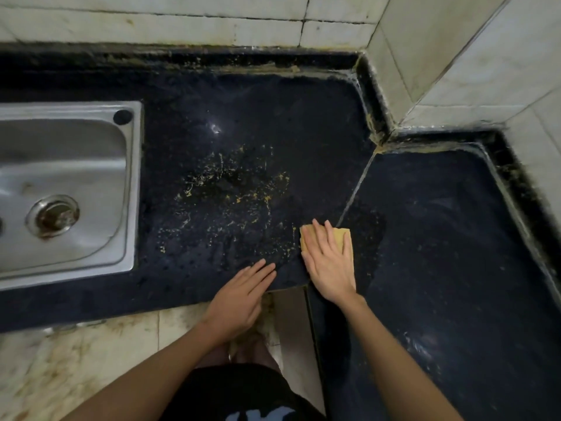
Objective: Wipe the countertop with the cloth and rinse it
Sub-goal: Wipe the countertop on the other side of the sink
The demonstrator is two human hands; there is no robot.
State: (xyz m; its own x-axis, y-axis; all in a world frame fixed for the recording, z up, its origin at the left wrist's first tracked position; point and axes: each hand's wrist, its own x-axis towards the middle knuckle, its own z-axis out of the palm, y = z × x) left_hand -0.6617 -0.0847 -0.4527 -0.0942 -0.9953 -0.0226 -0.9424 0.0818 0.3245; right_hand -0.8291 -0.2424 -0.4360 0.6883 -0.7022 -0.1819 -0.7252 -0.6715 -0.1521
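A dark speckled countertop [249, 110] wraps around an inner corner. Yellow crumbs and smears [230, 189] are scattered across its middle. A folded tan cloth [344, 240] lies flat near the front edge, beside the seam between the two slabs. My right hand [326, 262] presses on the cloth with straight, spread fingers. My left hand [243, 294] rests flat at the counter's front edge, fingers straight, holding nothing. A stainless steel sink [133, 189] with a round drain [53, 216] sits at the left.
Tiled walls [455, 50] rise behind the counter and at the right, with grimy joints along the raised back edge. The right slab [449, 238] looks wet. Stained floor tiles [91, 344] and my feet show below the counter's front edge.
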